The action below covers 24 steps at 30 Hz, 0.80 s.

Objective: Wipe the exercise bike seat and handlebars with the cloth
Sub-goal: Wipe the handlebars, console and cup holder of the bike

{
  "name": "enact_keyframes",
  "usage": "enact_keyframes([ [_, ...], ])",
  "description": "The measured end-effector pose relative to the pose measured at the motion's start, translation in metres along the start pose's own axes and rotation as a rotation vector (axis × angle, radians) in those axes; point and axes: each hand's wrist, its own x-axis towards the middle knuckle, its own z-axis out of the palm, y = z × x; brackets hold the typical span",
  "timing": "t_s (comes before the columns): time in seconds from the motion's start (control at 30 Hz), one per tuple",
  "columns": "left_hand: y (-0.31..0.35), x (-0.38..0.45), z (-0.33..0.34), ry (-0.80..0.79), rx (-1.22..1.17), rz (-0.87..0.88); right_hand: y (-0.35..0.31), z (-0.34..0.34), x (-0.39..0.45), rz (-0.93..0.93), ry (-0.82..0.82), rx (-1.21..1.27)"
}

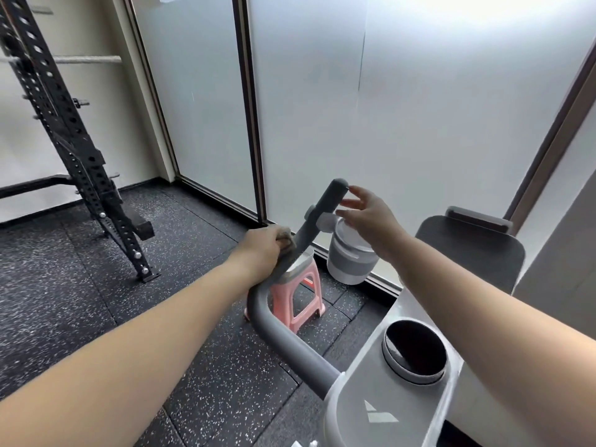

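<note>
The exercise bike's grey left handlebar [317, 214] rises from the white console [361, 398] and curves up to a rounded tip. My left hand [263, 245] is closed around a grey cloth [288, 241], pressing it against the middle of that bar. My right hand [366, 214] hovers with fingers spread right beside the bar's upper end, its fingertips close to the tip. The seat is out of view.
A dark tablet holder [467, 250] stands at the console's far right, with a round black cup holder [416, 350] nearer me. Behind the bar stand a pink stool [304, 304] and a grey-white bucket [351, 256], against frosted glass. A black rack [80, 150] stands left.
</note>
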Motion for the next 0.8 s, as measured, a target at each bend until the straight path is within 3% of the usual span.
enact_keyframes([
  [0.1, 0.023, 0.016, -0.008, 0.286, -0.188, 0.021, 0.0, -0.006, 0.001, 0.007, -0.034, 0.054],
  [0.13, 0.034, 0.026, -0.004, 0.29, -0.188, 0.059, -0.001, -0.007, 0.0, 0.011, -0.05, 0.078],
  [0.27, 0.061, 0.056, 0.038, 0.033, -0.086, 0.224, 0.001, -0.01, -0.001, -0.014, -0.106, 0.113],
  [0.43, 0.017, 0.039, 0.052, 0.136, 0.229, 0.418, -0.001, -0.014, 0.0, 0.029, -0.162, 0.175],
  [0.6, 0.001, 0.016, 0.024, -0.04, 0.306, 0.171, 0.001, -0.016, 0.006, 0.052, -0.158, 0.185],
  [0.73, 0.027, 0.031, 0.007, 0.187, 0.07, 0.146, -0.002, -0.014, 0.007, 0.095, -0.142, 0.348],
  [0.8, 0.053, 0.051, 0.018, 0.159, -0.04, 0.191, -0.002, -0.013, 0.008, 0.108, -0.145, 0.385],
])
